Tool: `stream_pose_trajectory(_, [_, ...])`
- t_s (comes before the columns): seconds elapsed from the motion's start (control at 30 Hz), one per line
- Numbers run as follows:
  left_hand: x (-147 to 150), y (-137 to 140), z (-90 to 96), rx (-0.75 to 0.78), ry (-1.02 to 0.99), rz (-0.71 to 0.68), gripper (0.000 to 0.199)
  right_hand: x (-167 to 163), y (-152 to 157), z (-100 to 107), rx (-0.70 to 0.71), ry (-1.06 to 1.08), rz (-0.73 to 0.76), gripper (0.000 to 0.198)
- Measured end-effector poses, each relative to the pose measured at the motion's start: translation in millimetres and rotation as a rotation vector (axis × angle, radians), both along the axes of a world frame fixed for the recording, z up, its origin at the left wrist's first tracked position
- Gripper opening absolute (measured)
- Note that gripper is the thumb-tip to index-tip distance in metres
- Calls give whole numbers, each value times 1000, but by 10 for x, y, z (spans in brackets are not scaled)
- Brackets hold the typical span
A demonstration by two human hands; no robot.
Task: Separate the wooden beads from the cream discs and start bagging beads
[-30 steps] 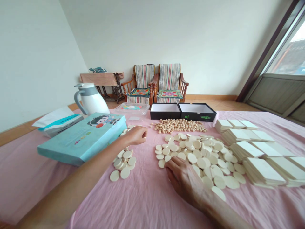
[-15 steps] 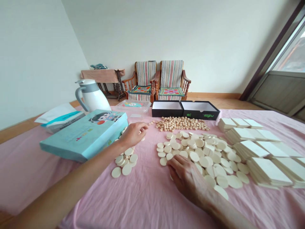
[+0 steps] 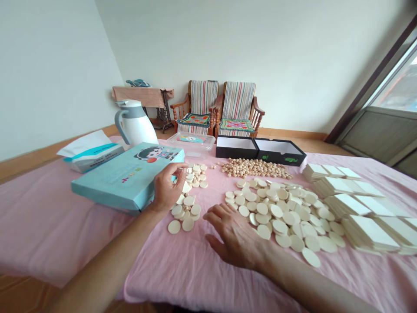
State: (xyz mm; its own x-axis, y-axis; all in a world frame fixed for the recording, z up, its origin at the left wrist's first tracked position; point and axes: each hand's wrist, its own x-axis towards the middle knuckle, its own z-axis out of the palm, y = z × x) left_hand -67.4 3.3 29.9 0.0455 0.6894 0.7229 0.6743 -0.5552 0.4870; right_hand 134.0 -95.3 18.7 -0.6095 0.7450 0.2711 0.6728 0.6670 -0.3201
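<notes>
My left hand (image 3: 167, 186) is over the near right corner of a light blue cartoon-printed box (image 3: 130, 174), beside a cluster of small pale wooden discs (image 3: 197, 171). Its thumb and forefinger meet in a pinch; what lies between the tips is too small to make out. Just nearer lies a group of larger round wooden discs (image 3: 188, 224). My right hand (image 3: 233, 237) rests palm down on the pink cloth (image 3: 182, 269), fingers stretched and thumb apart, holding nothing visible. It is at the left edge of a wide heap of round wooden discs (image 3: 280, 226).
Small wooden beads (image 3: 257, 168) are heaped before two black trays (image 3: 278, 152). Stacks of rectangular wooden pieces (image 3: 374, 230) line the right side. A clear plastic box (image 3: 192, 143), a white jug (image 3: 138, 126) and a tissue pack (image 3: 94, 152) stand at the back left.
My left hand has moved left toward the blue box, uncovering the small discs. My right hand has slid left off the large disc heap onto the cloth, its fingers straightening. The view has shifted slightly.
</notes>
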Motion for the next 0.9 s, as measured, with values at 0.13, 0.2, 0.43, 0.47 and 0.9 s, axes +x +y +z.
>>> stream_pose_trajectory(0.13, [-78, -68, 27, 61, -39, 9, 19, -394, 188, 9, 40, 6, 84, 39])
stream_pose_trajectory(0.2, [-106, -97, 36, 84, -58, 3, 18, -559, 281, -54, 68, 1, 137, 41])
stream_pose_trajectory(0.43, [-104, -126, 12, 68, -17, -49, 19, -639, 534, -243, 72, 17, 103, 25])
stream_pose_trajectory(0.47, [-101, -124, 5, 56, -14, -55, 19, -589, 564, -240, 63, 31, 80, 27])
stream_pose_trajectory(0.9, [-78, 8, -182, -239, -17, -134, 29, -159, 740, -177, -48, 187, -150, 18])
